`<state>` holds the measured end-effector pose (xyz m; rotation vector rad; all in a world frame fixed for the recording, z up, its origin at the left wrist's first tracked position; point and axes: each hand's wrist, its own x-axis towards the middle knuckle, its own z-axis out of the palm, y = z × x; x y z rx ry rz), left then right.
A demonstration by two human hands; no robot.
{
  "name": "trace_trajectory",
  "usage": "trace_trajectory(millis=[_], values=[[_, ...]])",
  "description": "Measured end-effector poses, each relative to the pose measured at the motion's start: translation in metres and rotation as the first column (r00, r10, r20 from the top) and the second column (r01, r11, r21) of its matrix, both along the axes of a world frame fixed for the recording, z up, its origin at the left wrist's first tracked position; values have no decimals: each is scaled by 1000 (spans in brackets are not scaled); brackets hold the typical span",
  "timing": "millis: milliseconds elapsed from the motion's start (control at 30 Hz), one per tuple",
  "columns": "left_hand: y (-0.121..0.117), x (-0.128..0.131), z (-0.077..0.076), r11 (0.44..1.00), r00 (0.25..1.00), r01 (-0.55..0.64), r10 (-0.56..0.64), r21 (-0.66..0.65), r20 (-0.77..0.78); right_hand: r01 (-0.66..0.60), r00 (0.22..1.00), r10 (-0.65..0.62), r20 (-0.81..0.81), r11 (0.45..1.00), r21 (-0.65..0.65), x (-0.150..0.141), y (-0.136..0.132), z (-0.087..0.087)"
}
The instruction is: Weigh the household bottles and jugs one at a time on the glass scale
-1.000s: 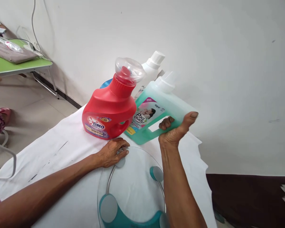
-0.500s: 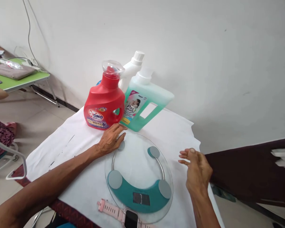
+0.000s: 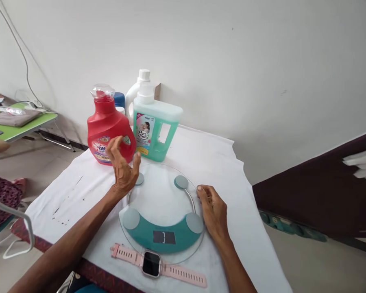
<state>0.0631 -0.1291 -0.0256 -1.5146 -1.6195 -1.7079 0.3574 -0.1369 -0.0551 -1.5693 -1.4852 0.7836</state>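
Note:
A round glass bathroom scale (image 3: 163, 242) with a teal base, grey pads and a small display lies flat on the white cloth. My right hand (image 3: 213, 211) is at its right rim, fingers curled in and thumb tip at the glass edge. Above the scale's far left pad, my left hand (image 3: 124, 169) is raised with fingers apart and nothing in it. Behind that hand stands a red detergent bottle (image 3: 110, 118), its label partly covered by my fingers. A green detergent bottle (image 3: 158, 134) stands beside it. A pink-strapped smartwatch (image 3: 151, 263) lies along the scale's near edge.
A white bottle (image 3: 131, 97) and a blue cap (image 3: 119, 99) show behind the front bottles, near the wall. The white cloth (image 3: 79, 203) has dark marks at left. A green table (image 3: 42, 122) and a seated person's patterned clothing (image 3: 1, 195) are at far left.
My left hand has lifted and opened from the scale's far left edge. My right hand has moved left to the scale's right rim. The view has shifted, showing the whole watch.

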Motion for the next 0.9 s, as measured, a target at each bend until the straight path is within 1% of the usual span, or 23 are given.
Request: trace_trajectory(millis=[67,133,267,333,400,467,533,600,667,733,833,900], values=[[3,-3,5,998,998,-59,59,20,18,-38,999,38,-1,999,11,1,-3,3],[6,-7,9,996,995,-86,85,19,43,-61,998,61,-6,998,17,1,-4,6],[5,-16,13,990,989,-129,125,56,79,-60,998,60,-20,998,10,-2,-2,6],[3,-19,10,996,995,-88,87,33,49,-56,998,56,-17,998,7,-2,-1,4],[5,-19,2,999,1000,17,-17,-38,8,-52,999,52,-7,999,11,-2,0,2],[10,-18,-8,988,995,95,-95,-125,5,-48,999,48,6,999,16,-2,1,0],[17,-17,-16,977,994,107,-106,-187,20,-40,999,39,13,999,13,-2,0,-1],[21,-19,-17,974,993,113,-108,-195,39,-25,1000,25,18,1000,-3,-2,0,-1],[20,-23,-11,976,990,139,-132,-171,51,-11,999,12,31,1000,-20,-2,-1,-1],[14,-30,-1,982,991,132,-127,-132,48,-2,999,4,48,999,-33,-1,-1,-1],[4,-39,13,997,999,38,-35,-71,35,4,998,-1,66,999,-48,-1,1,-1],[0,-42,15,996,999,22,-19,-83,32,4,997,0,73,998,-56,-2,2,-1]])
